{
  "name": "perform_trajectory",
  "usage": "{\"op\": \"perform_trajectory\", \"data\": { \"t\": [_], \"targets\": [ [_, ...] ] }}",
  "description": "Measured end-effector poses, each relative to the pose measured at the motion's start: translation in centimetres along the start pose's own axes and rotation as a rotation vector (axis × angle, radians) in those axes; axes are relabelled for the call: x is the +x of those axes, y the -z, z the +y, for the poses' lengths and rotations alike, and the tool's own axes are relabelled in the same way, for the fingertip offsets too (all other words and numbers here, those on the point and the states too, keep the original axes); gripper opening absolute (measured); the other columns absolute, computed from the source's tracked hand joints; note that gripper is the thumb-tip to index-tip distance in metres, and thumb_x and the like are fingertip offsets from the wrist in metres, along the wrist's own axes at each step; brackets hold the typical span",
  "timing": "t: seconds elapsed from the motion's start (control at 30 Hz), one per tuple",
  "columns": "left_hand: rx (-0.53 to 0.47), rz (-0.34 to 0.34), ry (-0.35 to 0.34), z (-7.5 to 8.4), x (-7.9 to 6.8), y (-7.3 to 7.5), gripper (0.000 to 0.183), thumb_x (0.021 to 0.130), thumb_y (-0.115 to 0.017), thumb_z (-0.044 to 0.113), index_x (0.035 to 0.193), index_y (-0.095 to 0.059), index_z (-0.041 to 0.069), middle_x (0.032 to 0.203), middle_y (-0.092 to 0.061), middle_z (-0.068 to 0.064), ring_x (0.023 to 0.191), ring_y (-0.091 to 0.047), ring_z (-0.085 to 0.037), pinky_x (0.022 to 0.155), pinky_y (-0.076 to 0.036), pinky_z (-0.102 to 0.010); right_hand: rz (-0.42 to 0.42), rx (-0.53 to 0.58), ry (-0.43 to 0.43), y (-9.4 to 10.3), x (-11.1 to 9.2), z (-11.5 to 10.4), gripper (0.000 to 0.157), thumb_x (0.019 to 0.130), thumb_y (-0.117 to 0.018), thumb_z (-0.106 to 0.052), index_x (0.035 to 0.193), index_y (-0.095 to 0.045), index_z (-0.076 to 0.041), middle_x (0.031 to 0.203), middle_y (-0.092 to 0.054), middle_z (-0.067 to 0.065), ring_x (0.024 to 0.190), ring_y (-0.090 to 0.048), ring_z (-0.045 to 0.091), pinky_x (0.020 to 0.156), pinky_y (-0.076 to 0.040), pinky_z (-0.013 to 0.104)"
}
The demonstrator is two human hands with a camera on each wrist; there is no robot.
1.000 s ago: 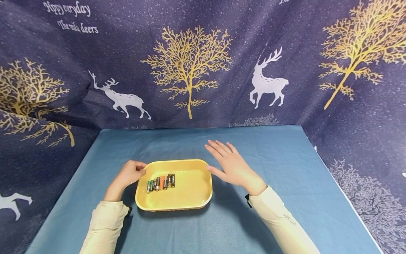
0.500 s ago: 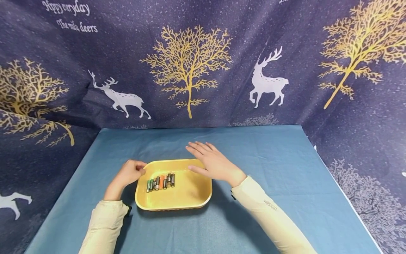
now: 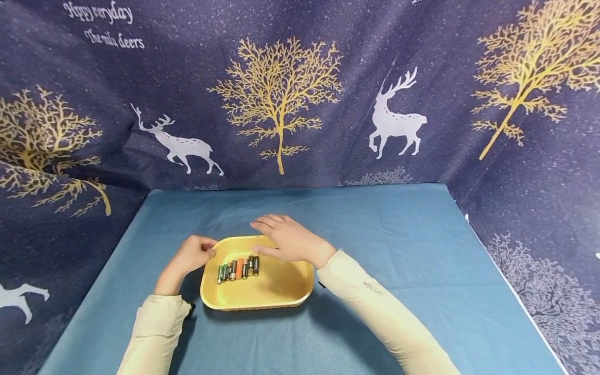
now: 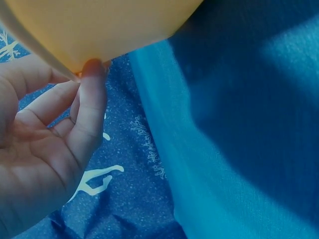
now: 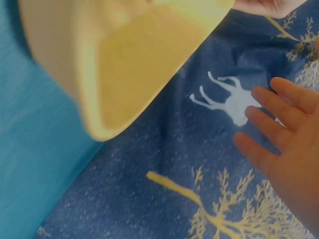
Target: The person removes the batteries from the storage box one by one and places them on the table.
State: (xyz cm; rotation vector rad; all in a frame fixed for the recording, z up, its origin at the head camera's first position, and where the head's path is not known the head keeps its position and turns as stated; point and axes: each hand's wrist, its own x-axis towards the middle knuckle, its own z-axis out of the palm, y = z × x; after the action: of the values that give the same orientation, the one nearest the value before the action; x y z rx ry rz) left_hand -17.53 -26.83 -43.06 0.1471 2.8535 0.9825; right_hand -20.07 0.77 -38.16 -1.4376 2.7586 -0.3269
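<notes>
As the right hand (image 3: 291, 241) partly hides the tray (image 3: 274, 294), fabric (image 3: 349, 130) hangs behind.

1. Tray (image 3: 281, 295): yellow plastic, rect. w/ rounded corners, raised walls, open side up, on blue cloth (image 3: 398, 234); far-L corner of rim pinched btw thumb & fingers of L hand (image 3: 191, 255).
2. Batteries (image 3: 239, 269): small cyls., mixed green/dark/orange; lying side by side in one row, L half of tray floor, ends pointing approx. near–far; exact count unclear.
3. R hand (image 3: 294, 240), fingers extended, over tray's far rim, near batts.; contact w/ rim unclear.
</notes>
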Motion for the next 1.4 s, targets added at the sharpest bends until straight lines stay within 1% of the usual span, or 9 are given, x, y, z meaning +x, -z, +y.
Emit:
{"op": "perform_trajectory", "data": {
  "t": [0.17, 0.23, 0.33, 0.47, 0.63, 0.8, 1.0, 1.2, 1.4],
  "targets": [
    [0.001, -0.003, -0.01, 0.0, 0.1, 0.0, 0.021, 0.085, -0.061, -0.002, 0.103, -0.071, -0.008, 0.083, -0.069, -0.014, 0.063, -0.056, -0.016, 0.056, -0.047, -0.031, -0.045, 0.022, 0.008, -0.1, 1.2, -0.9, 0.062, 0.099, -0.042, -0.052, 0.146, -0.041, -0.012, 0.145, -0.046, 0.004, 0.135, -0.038, 0.022, 0.111, -0.03, 0.042],
    [-0.003, -0.004, -0.001, 0.0, 0.0, 0.0, 0.022, 0.085, -0.061, -0.002, 0.104, -0.071, -0.007, 0.083, -0.069, -0.013, 0.062, -0.056, -0.015, 0.056, -0.047, -0.03, -0.069, 0.037, 0.002, -0.3, 1.7, -1.2, 0.063, 0.099, -0.042, -0.053, 0.146, -0.041, -0.012, 0.146, -0.045, 0.004, 0.135, -0.038, 0.021, 0.112, -0.03, 0.042],
    [0.0, -0.006, 0.001, 0.0, 0.0, 0.1, 0.021, 0.086, -0.062, -0.001, 0.104, -0.071, -0.007, 0.083, -0.069, -0.013, 0.063, -0.056, -0.015, 0.056, -0.047, -0.031, -0.114, 0.065, -0.02, -0.6, 2.3, -1.5, 0.063, 0.098, -0.043, -0.054, 0.146, -0.042, -0.013, 0.146, -0.045, 0.004, 0.135, -0.038, 0.022, 0.112, -0.029, 0.043],
    [-0.007, -0.008, 0.002, -0.1, 0.0, 0.1, 0.021, 0.086, -0.062, -0.002, 0.104, -0.07, -0.007, 0.084, -0.069, -0.013, 0.065, -0.057, -0.016, 0.057, -0.048, -0.032, -0.182, 0.091, -0.052, -1.1, 3.0, -1.7, 0.063, 0.098, -0.042, -0.055, 0.145, -0.043, -0.013, 0.147, -0.044, 0.007, 0.137, -0.036, 0.028, 0.113, -0.026, 0.046],
    [-0.024, -0.016, 0.018, -0.2, 0.0, 0.0, 0.023, 0.086, -0.06, -0.002, 0.106, -0.07, -0.008, 0.084, -0.069, -0.012, 0.066, -0.057, -0.016, 0.057, -0.048, -0.031, -0.244, 0.097, -0.08, -1.8, 3.6, -2.0, 0.062, 0.098, -0.043, -0.055, 0.143, -0.046, -0.013, 0.146, -0.045, 0.007, 0.137, -0.037, 0.027, 0.113, -0.028, 0.042],
    [-0.019, -0.01, 0.011, -0.3, 0.1, 0.0, 0.022, 0.085, -0.06, -0.002, 0.105, -0.07, -0.008, 0.081, -0.068, -0.01, 0.065, -0.056, -0.016, 0.057, -0.047, -0.03, -0.284, 0.094, -0.1, -2.5, 4.1, -2.1, 0.062, 0.097, -0.044, -0.056, 0.142, -0.049, -0.013, 0.144, -0.048, 0.004, 0.132, -0.042, 0.023, 0.111, -0.031, 0.038],
    [-0.005, -0.006, 0.013, -0.3, 0.3, -0.1, 0.023, 0.085, -0.06, -0.002, 0.105, -0.07, -0.009, 0.08, -0.068, -0.01, 0.063, -0.056, -0.015, 0.056, -0.047, -0.03, -0.313, 0.045, -0.088, -3.5, 4.5, -2.1, 0.059, 0.097, -0.047, -0.053, 0.139, -0.051, -0.012, 0.136, -0.055, 0.003, 0.122, -0.051, 0.022, 0.105, -0.038, 0.035],
    [-0.011, -0.013, 0.028, -0.2, 0.3, -0.1, 0.022, 0.086, -0.06, -0.002, 0.105, -0.07, -0.009, 0.08, -0.068, -0.01, 0.063, -0.055, -0.015, 0.055, -0.046, -0.03, -0.345, 0.036, -0.115, -4.2, 4.8, -2.0, 0.056, 0.097, -0.049, -0.051, 0.137, -0.054, -0.01, 0.136, -0.055, 0.003, 0.125, -0.05, 0.021, 0.108, -0.036, 0.034],
    [-0.008, -0.014, 0.043, -0.1, 0.2, -0.1, 0.023, 0.086, -0.06, -0.001, 0.105, -0.07, -0.008, 0.082, -0.068, -0.01, 0.063, -0.056, -0.015, 0.056, -0.047, -0.031, -0.388, 0.033, -0.139, -4.5, 4.8, -2.2, 0.053, 0.096, -0.052, -0.048, 0.132, -0.057, -0.01, 0.131, -0.057, 0.003, 0.12, -0.053, 0.017, 0.102, -0.04, 0.028]
  ]
}}
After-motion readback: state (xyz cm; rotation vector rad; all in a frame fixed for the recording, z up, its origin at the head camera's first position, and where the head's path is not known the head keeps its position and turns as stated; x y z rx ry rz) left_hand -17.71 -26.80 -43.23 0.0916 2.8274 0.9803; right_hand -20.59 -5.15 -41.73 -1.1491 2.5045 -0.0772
